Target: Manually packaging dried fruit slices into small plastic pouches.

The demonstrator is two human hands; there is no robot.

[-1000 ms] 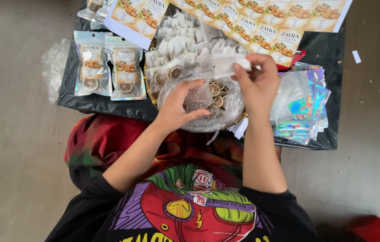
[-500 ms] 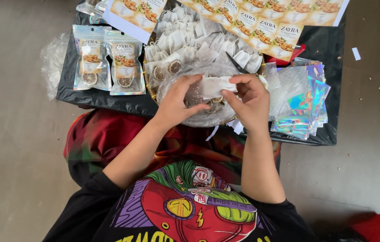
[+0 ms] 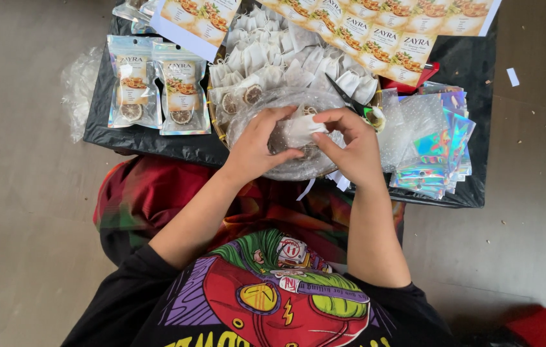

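My left hand (image 3: pixel 257 146) and my right hand (image 3: pixel 349 144) together pinch one small white filter sachet (image 3: pixel 301 128) above a clear plastic-lined bowl of dried slices (image 3: pixel 292 164). Each hand grips one side of the sachet. Behind the bowl lies a pile of several empty white sachets (image 3: pixel 286 58). Black-handled scissors (image 3: pixel 350 103) rest just past my right fingers.
Two filled holographic pouches (image 3: pixel 157 93) lie at the left on a black sheet (image 3: pixel 472 186). A stack of empty holographic pouches (image 3: pixel 440 154) sits at the right. Printed label sheets (image 3: pixel 376 26) run along the back. Crumpled clear plastic (image 3: pixel 80 87) lies on the grey floor at far left.
My right hand came down from the sachet pile towards the bowl, bringing a white sachet. Both hands now hold it close together over the bowl.
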